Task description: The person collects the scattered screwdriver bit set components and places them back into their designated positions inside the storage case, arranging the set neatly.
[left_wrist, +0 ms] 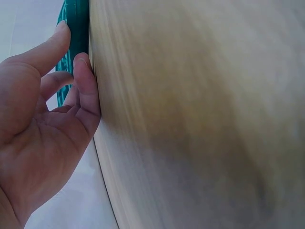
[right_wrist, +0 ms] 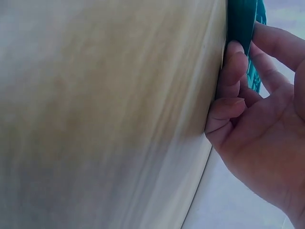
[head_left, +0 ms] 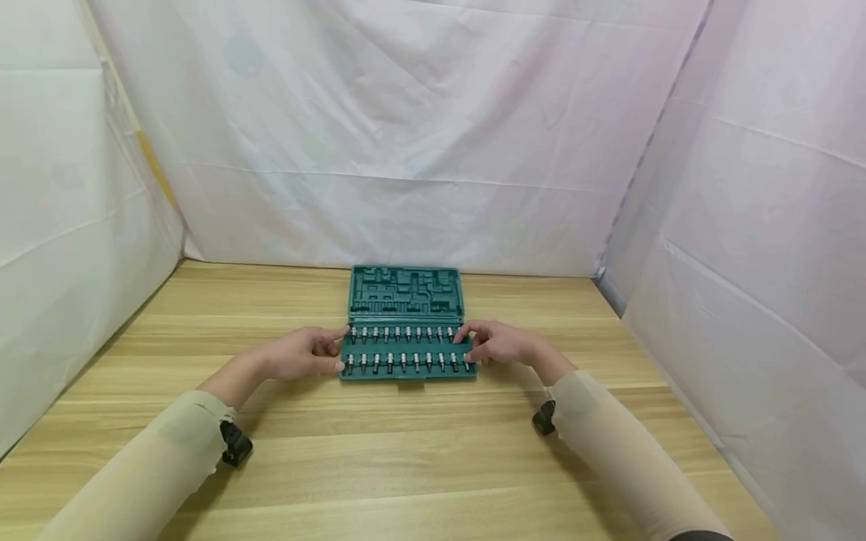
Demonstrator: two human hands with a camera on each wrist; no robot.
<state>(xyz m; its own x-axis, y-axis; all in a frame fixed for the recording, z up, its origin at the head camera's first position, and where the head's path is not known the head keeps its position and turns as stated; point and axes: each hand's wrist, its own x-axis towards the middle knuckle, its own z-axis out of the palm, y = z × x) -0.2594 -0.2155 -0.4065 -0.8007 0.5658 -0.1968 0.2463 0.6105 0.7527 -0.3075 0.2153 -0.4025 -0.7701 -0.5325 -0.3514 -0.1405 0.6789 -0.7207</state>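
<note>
A green tool case (head_left: pixel 406 347) lies unfolded on the table, its tray half toward me. Two rows of silver bit sockets (head_left: pixel 403 360) fill that half; the far lid (head_left: pixel 406 269), with moulded recesses, leans back. My left hand (head_left: pixel 298 356) holds the tray's left side, thumb at the front corner and index finger near the back one. In the left wrist view, the left thumb (left_wrist: pixel 59 33) lies on the green rim, and other fingers curl against the side wall. On the opposite side my right hand (head_left: pixel 504 344) grips the tray's right edge, its lower fingers (right_wrist: pixel 233 69) curled against the wall.
The wood-grain table (head_left: pixel 379 466) extends around the case. White cloth (head_left: pixel 392 150) hangs behind it, and more cloth walls (head_left: pixel 758 225) rise at both sides. Dark wrist-worn devices (head_left: pixel 235 443) sit at the sleeve cuffs.
</note>
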